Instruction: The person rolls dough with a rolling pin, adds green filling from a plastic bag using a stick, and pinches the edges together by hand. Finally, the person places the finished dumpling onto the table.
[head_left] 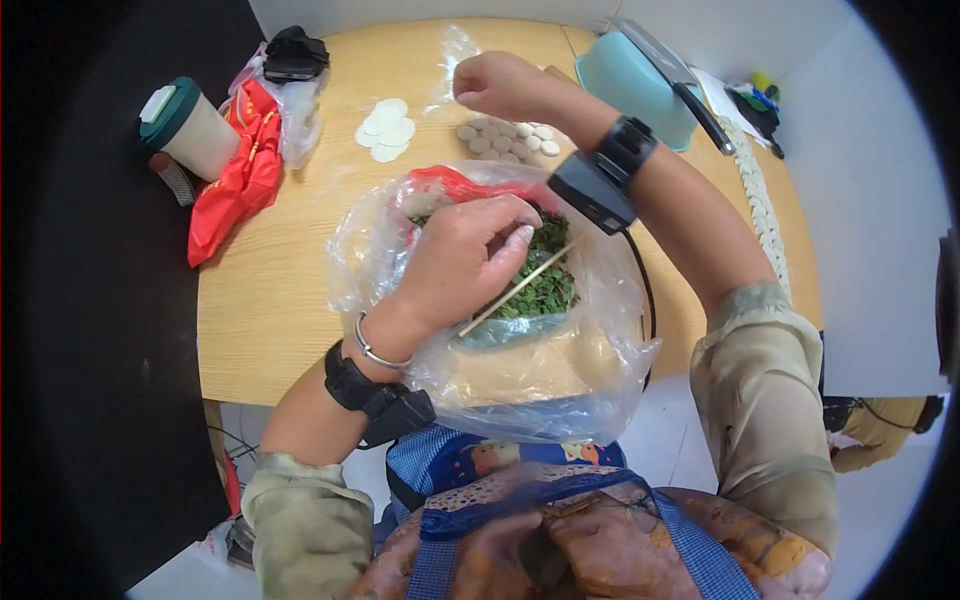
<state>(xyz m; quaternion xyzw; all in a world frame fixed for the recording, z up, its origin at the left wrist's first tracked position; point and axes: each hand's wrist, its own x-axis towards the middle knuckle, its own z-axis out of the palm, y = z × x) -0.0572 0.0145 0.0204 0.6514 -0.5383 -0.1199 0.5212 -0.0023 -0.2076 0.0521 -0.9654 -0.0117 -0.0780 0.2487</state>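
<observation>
My left hand (470, 250) is over a clear plastic bag (365, 250) of chopped green filling (545, 290). Its fingers are curled, thumb close to the index finger, and whatever they may hold is hidden. A chopstick (515, 290) lies slantwise across the filling, beside that hand. Farther out, my right hand (505, 85) is closed above the table near a whitish, floury patch (457, 65); I cannot see anything in its fingers. Small round dough pieces (505, 138) sit just below my right hand, and thin flat dough wrappers (385, 130) lie to their left.
A light-blue bowl (630, 85) with a cleaver (675, 80) across it stands at the back right. A row of dumplings (758, 200) runs along the right edge. At left are a green-lidded cup (195, 130) and a red bag (235, 190).
</observation>
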